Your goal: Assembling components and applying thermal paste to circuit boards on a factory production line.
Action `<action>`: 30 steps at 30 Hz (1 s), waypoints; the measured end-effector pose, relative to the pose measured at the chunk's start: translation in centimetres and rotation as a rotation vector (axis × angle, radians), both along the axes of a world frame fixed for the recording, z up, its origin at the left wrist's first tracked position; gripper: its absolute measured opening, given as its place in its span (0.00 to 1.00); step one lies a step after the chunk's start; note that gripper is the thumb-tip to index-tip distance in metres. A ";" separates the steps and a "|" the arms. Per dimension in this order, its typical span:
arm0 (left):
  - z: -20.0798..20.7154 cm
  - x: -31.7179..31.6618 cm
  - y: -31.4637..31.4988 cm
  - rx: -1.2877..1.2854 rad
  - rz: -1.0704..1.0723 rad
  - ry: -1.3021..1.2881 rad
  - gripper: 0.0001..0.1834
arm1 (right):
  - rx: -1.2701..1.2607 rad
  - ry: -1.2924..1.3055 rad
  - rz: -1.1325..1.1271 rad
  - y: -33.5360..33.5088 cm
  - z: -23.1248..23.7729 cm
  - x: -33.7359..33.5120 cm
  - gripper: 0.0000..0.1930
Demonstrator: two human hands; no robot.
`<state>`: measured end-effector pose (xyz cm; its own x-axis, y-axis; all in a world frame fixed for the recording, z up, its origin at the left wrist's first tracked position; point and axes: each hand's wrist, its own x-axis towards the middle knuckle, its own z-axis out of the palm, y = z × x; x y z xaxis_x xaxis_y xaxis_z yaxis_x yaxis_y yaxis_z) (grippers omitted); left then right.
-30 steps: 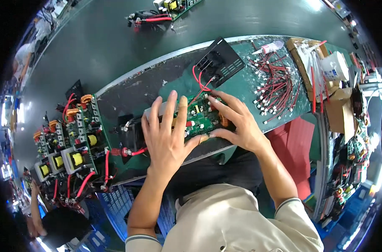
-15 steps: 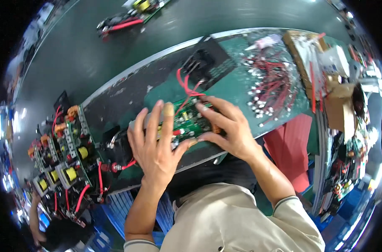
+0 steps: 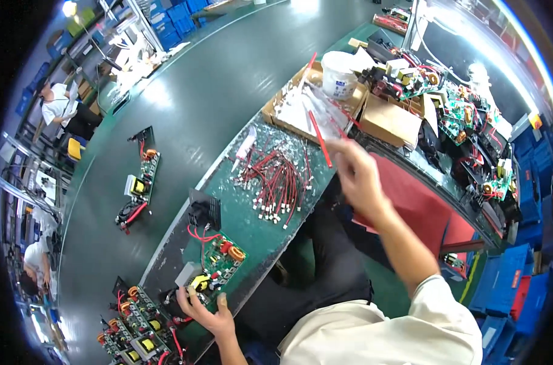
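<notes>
A green circuit board (image 3: 219, 267) lies on the bench, carrying a copper-wound coil, a yellow-wrapped transformer and a grey metal block. Thumb and fingers of my left hand (image 3: 208, 316) grip its lower-left end. Red wires link the board's upper end to a black vented panel (image 3: 205, 210) standing upright. My right hand (image 3: 360, 179) is raised off to the right, slightly blurred, with its index finger and thumb apart. Its fingertips come close to a thin red stick (image 3: 320, 140) that leans out of a cardboard tray; no held object shows in it.
Red and black wires with white connectors (image 3: 276, 185) are heaped beyond the board. The cardboard tray (image 3: 270, 112) holds a white bucket (image 3: 338, 76). Several assembled boards (image 3: 139, 325) crowd the lower left. Another board (image 3: 144, 182) lies on the grey-green surface. Red sheets (image 3: 410, 207) are at right.
My view has swung to the right. My right hand has left the circuit board and moved toward the cardboard tray. The left hand has shifted to the board's lower-left end.
</notes>
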<state>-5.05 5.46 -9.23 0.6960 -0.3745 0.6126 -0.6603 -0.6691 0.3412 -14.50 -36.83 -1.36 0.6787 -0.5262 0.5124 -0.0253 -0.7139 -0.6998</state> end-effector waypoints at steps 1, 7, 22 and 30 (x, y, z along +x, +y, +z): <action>-0.7 -0.3 0.0 -0.056 0.005 0.015 0.42 | -0.205 0.128 -0.020 -1.4 1.6 0.2 0.28; 0.0 0.1 -0.8 -0.073 0.079 0.040 0.42 | -0.561 0.331 0.064 -8.3 -2.9 4.1 0.29; 0.5 0.6 -1.0 0.068 0.110 0.059 0.41 | 0.093 0.036 -0.189 -10.9 -2.9 8.6 0.12; 0.4 0.7 -1.2 0.060 0.111 0.079 0.42 | 0.144 0.142 -0.208 -11.3 -2.4 8.6 0.13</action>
